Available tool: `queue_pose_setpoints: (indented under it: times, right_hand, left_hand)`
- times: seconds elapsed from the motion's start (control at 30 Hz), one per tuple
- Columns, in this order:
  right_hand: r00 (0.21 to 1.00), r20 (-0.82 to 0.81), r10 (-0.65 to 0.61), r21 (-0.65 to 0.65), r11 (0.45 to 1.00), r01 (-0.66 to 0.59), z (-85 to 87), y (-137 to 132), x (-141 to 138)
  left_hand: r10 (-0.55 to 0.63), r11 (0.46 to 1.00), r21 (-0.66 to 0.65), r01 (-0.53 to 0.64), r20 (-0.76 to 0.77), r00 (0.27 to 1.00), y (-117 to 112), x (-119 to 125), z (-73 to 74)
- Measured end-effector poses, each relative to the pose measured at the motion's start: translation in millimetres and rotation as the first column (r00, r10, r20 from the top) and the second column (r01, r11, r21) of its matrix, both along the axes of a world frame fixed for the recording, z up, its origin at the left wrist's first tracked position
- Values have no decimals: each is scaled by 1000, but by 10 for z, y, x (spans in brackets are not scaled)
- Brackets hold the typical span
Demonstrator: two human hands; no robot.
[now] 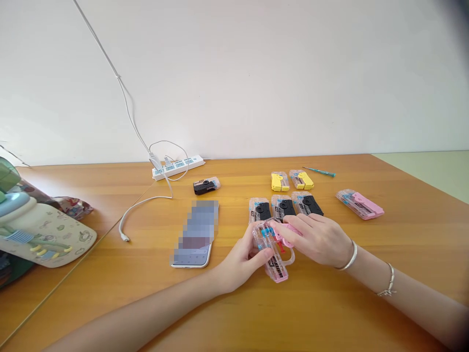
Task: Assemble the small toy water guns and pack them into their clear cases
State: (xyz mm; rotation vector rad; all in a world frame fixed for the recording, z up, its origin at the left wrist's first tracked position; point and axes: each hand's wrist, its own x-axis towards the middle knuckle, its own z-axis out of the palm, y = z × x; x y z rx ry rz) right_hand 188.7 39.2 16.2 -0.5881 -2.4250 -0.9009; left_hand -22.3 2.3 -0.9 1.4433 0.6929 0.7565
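The left hand (240,261) clasps a clear blister pack (275,269) while the right hand (317,239) pinches the pink toy pistol (287,231) inside, apparently not yet free.

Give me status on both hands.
Left hand holding clear plastic pack. Right hand on its pink toy pistol. Three black-pistol packs just beyond.

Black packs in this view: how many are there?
4 black packs: one beside the power strip, and three in a row just beyond the hands.
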Motion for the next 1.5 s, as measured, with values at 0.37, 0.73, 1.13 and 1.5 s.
queue_pose_setpoints:
  times: [0.37,0.73,1.13,1.5]
  right_hand:
    - [976,-213,-53,-248,969,-2,-60,-25,-68]
    - [920,-392,-9,-318,940,-126,4,-42,-88]
    - [894,-442,-68,-404,905,-131,-11,-35,-91]
    - [811,-532,-244,-668,710,-225,32,26,0]
  left_hand:
    - [-5,997,-76,18,166,986,18,24,41]
    - [35,999,-16,-34,100,994,47,-14,26]
    - [34,999,-32,-33,54,998,53,-14,36]
    - [-80,997,21,80,7,997,-13,-27,17]
